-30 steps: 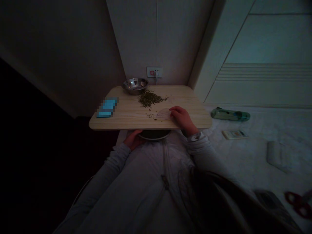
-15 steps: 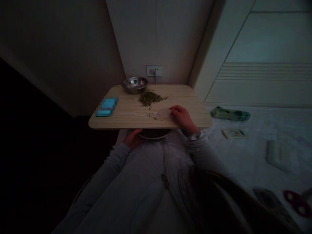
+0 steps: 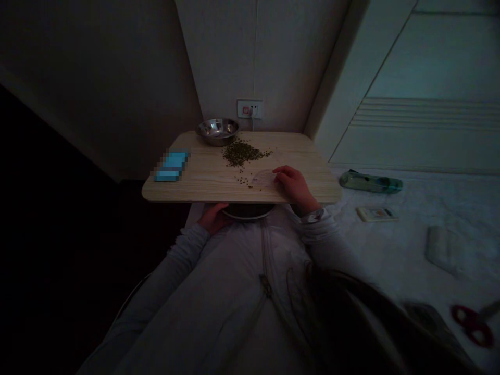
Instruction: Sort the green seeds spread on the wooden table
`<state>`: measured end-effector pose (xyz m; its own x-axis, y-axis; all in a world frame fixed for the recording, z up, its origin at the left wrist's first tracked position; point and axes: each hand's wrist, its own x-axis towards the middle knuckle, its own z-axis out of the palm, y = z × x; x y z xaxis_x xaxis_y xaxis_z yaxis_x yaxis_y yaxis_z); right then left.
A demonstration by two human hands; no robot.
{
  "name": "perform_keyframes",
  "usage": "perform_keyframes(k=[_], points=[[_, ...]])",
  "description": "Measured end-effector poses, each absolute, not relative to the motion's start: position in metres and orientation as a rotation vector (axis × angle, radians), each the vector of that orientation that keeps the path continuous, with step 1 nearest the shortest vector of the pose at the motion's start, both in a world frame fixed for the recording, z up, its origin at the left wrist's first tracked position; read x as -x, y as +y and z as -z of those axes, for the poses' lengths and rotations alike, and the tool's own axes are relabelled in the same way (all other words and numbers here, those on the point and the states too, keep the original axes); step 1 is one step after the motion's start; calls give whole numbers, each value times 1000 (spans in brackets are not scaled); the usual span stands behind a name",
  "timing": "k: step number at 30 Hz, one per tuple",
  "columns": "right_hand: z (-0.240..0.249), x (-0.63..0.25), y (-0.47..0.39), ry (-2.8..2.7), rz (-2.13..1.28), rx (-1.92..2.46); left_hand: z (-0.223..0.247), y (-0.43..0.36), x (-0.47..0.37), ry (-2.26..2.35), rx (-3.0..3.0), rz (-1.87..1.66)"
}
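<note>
A wooden board table (image 3: 187,191) stands over my lap, bearing a loose heap of small dark green beans or grains (image 3: 241,153). A few stray grains lie nearer its front edge. My right hand (image 3: 295,188) rests on the board, fingers closed on the edge of a clear, rounded plastic piece (image 3: 263,178) that lies almost flat beside the strays. Below the front edge, my left hand (image 3: 214,217) grips the left side of a dark bowl with a pale rim (image 3: 250,218). Most of that bowl is hidden under the board.
A shiny metal bowl (image 3: 217,132) sits at the back left of the board. A blurred blue-screened phone (image 3: 172,166) lies at its left. On the white bedding to the right are a green case (image 3: 370,182), a small pale box (image 3: 377,214) and red-handled scissors (image 3: 472,325).
The view has shifted slightly, so the board sits a little higher in the picture. Both hands keep nearly the same places, and the grains look unchanged.
</note>
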<state>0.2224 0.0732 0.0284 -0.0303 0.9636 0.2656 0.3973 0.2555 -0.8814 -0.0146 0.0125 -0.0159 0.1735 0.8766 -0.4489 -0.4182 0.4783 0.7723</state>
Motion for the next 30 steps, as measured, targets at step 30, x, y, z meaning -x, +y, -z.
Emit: perform_keyframes(k=[30], points=[[-31, -221, 71, -1596, -748, 1321, 15, 12, 14, 1025, -524, -988]])
